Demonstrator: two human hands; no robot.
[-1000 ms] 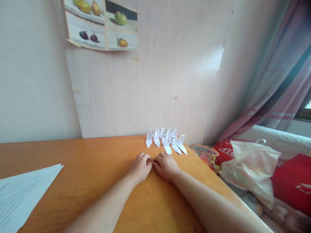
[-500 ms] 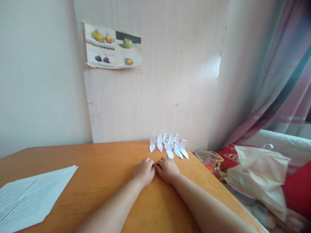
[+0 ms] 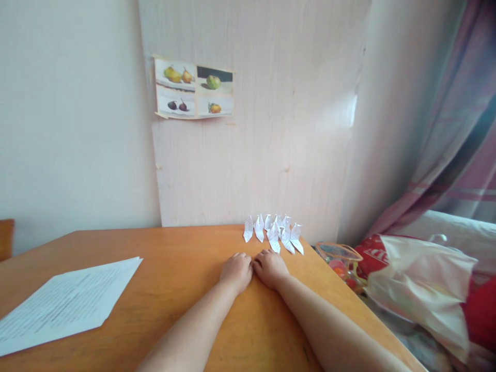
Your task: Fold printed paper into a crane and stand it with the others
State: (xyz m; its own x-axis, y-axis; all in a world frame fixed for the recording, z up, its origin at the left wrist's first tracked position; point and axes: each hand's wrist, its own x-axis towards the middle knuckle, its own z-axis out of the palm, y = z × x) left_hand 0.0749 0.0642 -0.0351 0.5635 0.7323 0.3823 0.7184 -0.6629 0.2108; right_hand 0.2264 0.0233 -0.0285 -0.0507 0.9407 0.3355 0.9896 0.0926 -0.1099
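My left hand (image 3: 236,272) rests on the orange-brown wooden table (image 3: 186,289), its fingers curled in and nothing seen in it. Close beside it, my right hand (image 3: 271,268) lies closed on the wood too, with no object showing. The two hands nearly touch at the thumbs. Just beyond the right hand stand several white folded-paper cranes (image 3: 274,237) with printed lines on them, grouped at the table's far right corner.
Printed sheets of paper (image 3: 73,299) lie at the table's left. A painting of fruit (image 3: 194,88) is taped to the board (image 3: 248,165) behind. Past the right edge are a clear orange-rimmed bag (image 3: 339,258), a cream bag (image 3: 422,284) and a curtain (image 3: 437,150).
The view has turned slightly left and up, so the scene sits further right. Both hands keep their place on the table, and the cranes have not moved.
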